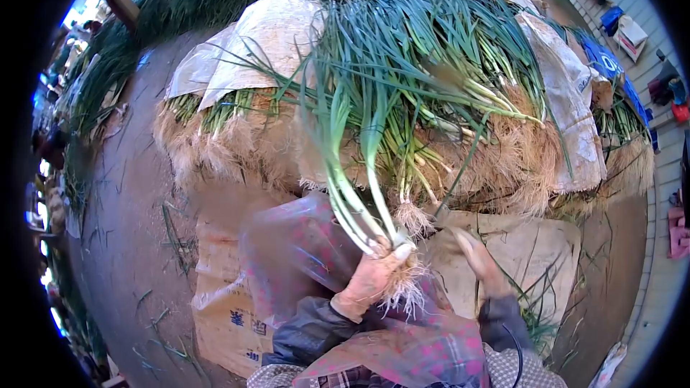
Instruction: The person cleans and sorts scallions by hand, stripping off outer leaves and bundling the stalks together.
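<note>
Right now, your left hand [370, 280] is closed around a small bunch of green onions [348, 197], gripping it low on the white stems, just above the roots [404, 289]. The bunch is over your lap, its roots toward you and its leaves reaching up and away, overlapping the big heap [424, 50] of onions on the far side. Your right hand [478, 255] is just to the right, fingers pointing left, close to the roots of another few onions [415, 217]. It is blurred, so you cannot tell whether it is open or pinching anything.

The heap lies across the scene with its shaggy roots facing you. A white sack [266, 43] covers its left part, and another pale sack [568, 108] drapes over it on the right. A flattened tan sack with printing [230, 302] lies near left on the brown ground [136, 194], and a pale one [550, 244] is spread near right, with loose leaves [539, 312] on it. A pink-dotted plastic apron [420, 352] covers your lap.
</note>
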Available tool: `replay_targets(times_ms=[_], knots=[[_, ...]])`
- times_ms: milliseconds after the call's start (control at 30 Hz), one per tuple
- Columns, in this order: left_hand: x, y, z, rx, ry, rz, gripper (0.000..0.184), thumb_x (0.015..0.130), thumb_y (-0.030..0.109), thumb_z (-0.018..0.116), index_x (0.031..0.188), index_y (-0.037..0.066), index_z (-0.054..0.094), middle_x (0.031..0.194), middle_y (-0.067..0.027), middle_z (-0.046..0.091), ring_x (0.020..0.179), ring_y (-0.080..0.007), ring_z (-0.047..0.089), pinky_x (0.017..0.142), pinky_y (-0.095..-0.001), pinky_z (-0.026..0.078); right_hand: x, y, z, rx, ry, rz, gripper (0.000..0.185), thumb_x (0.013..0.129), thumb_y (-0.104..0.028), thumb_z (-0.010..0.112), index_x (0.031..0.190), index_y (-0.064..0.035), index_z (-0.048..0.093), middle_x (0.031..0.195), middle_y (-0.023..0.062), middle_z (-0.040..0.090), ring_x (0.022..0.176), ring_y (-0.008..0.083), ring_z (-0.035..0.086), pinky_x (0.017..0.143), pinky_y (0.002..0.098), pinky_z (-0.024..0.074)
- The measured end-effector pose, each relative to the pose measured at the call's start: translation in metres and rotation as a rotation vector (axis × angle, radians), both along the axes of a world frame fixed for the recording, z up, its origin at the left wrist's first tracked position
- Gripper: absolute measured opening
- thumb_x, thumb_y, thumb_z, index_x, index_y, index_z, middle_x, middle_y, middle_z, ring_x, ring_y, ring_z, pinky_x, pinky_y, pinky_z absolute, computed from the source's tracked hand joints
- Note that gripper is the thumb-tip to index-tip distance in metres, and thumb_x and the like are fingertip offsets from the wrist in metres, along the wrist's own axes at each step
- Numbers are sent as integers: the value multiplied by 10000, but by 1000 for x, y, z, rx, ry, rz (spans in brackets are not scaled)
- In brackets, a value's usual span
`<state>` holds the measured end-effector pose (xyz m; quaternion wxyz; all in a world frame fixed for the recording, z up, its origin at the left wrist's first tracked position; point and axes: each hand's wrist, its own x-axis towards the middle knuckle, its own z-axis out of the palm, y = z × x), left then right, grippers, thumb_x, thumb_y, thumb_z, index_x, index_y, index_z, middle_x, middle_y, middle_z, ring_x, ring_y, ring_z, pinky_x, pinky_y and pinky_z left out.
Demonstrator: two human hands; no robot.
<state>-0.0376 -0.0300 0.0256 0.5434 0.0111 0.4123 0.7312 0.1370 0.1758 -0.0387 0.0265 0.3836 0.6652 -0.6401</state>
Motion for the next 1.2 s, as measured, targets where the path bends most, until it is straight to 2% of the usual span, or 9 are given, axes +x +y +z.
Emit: replay_targets(times_ms=[200, 367, 533, 667, 733, 967, 1033, 1100, 1200], knots=[[35, 18, -45, -50, 929, -236, 221, 867, 104, 585, 1062, 9, 545, 911, -99, 569, 858, -253, 532, 808, -374, 440, -217, -45, 100, -735, 46, 448, 435, 962, -284, 532, 1269, 18, 476, 1114, 120, 627, 992, 171, 632, 855, 309, 510], [41, 32, -43, -150, 999, -651, 341, 859, 226, 624, 1122, 18, 564, 1130, -178, 596, 1012, -319, 581, 895, -401, 455, -185, -30, 126, -453, 103, 727, 423, 880, -328, 640, 1157, -15, 573, 886, 34, 587, 764, 83, 542, 701, 229, 458], [-34, 41, 51, -41, 1740, -242, 610, 729, 402, 738, 1255, 158, 547, 1286, -111, 549, 1201, -304, 507, 1007, -468, 379, -42, 41, 53, 843, -93, 815, 249, 766, -165, 677, 985, -75, 602, 812, 90, 640, 753, 208, 640, 672, 375, 487], [-47, 102, 34, -41, 2147, -550, 990, 575, 698, 691, 1398, 221, 416, 1386, -81, 459, 1317, -306, 377, 1067, -606, 202, 67, 28, 95, 1329, -81, 548, 217, 763, -99, 605, 980, -96, 605, 825, 73, 620, 757, 261, 599, 696, 388, 431], [4, 130, 36, -30, 2013, -1278, 1095, 588, 746, 654, 1398, 75, 350, 1183, -179, 545, 1115, -281, 535, 955, -561, 362, 136, 31, 91, 1444, -412, 519, 256, 718, -118, 619, 974, -129, 620, 853, 76, 629, 767, 253, 600, 709, 377, 437], [117, 111, -53, 679, 1186, -1687, 649, 787, 368, 619, 1350, 85, 463, 1067, -262, 620, 1041, -398, 590, 866, -456, 467, 334, 61, 15, 548, -1353, 528, 223, 843, -213, 549, 924, -57, 688, 978, 197, 675, 941, 335, 655, 801, 480, 513], [106, 112, -68, 472, 1361, -1630, 603, 807, 420, 600, 1297, 80, 518, 1048, -252, 629, 997, -393, 608, 831, -456, 482, 220, 102, 35, 843, -1253, 590, 308, 862, -149, 516, 1104, -12, 647, 1100, 208, 643, 952, 331, 652, 769, 453, 519], [75, 124, -54, 214, 1440, -1551, 591, 848, 486, 570, 1270, 73, 539, 1043, -235, 641, 985, -390, 613, 855, -443, 482, 79, 119, 93, 1678, -273, 164, 596, 779, -145, 698, 1327, -70, 475, 1196, 160, 585, 1042, 292, 573, 905, 424, 443], [43, 123, -54, 97, 1425, -1269, 547, 875, 460, 545, 1264, 75, 545, 1070, -219, 642, 1004, -384, 610, 862, -446, 481, -69, 160, 143, 1773, -33, 148, 727, 750, -165, 743, 1393, -91, 410, 1310, 103, 519, 1230, 254, 452, 1080, 421, 293]])
